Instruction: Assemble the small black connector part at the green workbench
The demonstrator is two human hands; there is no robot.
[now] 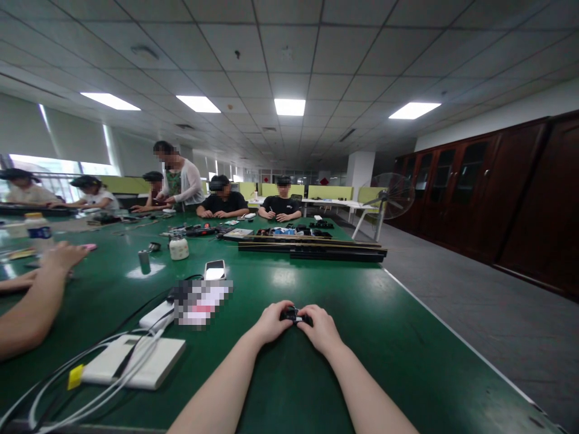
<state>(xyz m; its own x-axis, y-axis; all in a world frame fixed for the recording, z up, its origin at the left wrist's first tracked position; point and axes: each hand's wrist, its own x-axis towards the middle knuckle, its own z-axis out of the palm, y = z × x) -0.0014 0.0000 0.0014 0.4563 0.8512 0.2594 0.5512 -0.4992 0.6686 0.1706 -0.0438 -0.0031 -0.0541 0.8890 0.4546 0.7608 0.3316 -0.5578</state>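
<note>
Both my hands meet over the green table [389, 337], around a small black part with a pale piece on it [295, 315]. Its exact kind is too small to make out. My left hand [272, 320] grips the part's left end between thumb and fingers. At the right end, my right hand [320, 325] holds it the same way, fingers curled. The fingers cover both ends, so only the middle shows.
To my left lie a white flat box [136, 361] with cables, a phone [215, 270] and a jar [179, 248]. Long black bars [316, 250] lie ahead. A co-worker's arm [40, 295] reaches in at left. Other people sit beyond; a fan [384, 199] stands at right.
</note>
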